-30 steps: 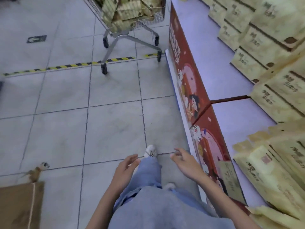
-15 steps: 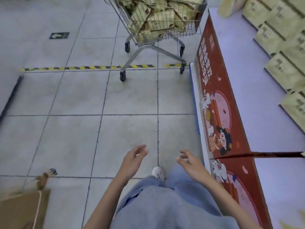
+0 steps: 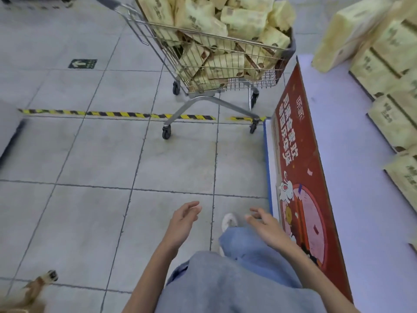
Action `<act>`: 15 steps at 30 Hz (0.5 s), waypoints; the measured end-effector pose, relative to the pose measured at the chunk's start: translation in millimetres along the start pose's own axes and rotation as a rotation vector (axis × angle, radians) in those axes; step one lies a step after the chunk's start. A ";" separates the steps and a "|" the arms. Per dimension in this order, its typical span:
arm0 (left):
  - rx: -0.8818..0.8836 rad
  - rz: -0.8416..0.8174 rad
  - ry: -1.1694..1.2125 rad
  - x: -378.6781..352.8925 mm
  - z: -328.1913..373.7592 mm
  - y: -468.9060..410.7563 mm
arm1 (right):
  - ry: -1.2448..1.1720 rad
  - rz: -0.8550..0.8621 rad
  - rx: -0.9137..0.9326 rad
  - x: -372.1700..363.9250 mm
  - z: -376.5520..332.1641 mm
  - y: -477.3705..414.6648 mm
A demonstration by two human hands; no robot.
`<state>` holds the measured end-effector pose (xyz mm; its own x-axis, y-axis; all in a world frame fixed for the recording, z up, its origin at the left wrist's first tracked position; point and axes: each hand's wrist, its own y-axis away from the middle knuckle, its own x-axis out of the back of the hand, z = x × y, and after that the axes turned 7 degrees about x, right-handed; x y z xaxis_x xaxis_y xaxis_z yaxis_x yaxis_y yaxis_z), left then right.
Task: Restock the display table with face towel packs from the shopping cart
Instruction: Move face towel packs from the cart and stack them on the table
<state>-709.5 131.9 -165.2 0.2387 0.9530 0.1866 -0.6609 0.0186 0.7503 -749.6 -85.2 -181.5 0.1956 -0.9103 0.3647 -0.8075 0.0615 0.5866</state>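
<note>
A wire shopping cart (image 3: 158,39) stands ahead at top centre, piled with pale yellow face towel packs (image 3: 243,19). The display table (image 3: 352,154) runs along the right, its white top carrying rows of the same packs (image 3: 388,118) at the far right. My left hand (image 3: 182,222) and my right hand (image 3: 266,227) hang low in front of me with fingers relaxed, holding nothing. Both hands are well short of the cart.
A red printed panel (image 3: 300,172) covers the table's side. Black-and-yellow tape (image 3: 117,114) crosses the grey tiled floor before the cart. A brown paper bag with a small toy (image 3: 33,290) sits at bottom left. My shoe (image 3: 229,221) steps forward.
I have walked toward the cart, which is now closer and larger in view. The nearest packs on the table have dropped out of sight. Both hands stay empty.
</note>
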 end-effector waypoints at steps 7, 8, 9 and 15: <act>0.064 0.089 0.140 -0.6 62.7 -45.5 | 0.067 -0.081 0.081 49.4 -76.5 -91.5; 0.070 0.098 0.145 0.4 69.5 -53.3 | 0.058 -0.090 0.088 52.8 -85.7 -103.5; 0.078 0.107 0.151 1.9 76.9 -61.8 | 0.046 -0.103 0.091 55.7 -94.6 -116.0; 0.091 0.128 0.182 17.1 134.8 -135.9 | 0.042 -0.121 0.096 69.1 -139.4 -201.5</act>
<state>-519.8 104.9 -178.5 0.0198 0.9848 0.1727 -0.6089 -0.1251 0.7833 -495.8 -103.4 -173.7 0.3168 -0.8905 0.3267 -0.8256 -0.0893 0.5571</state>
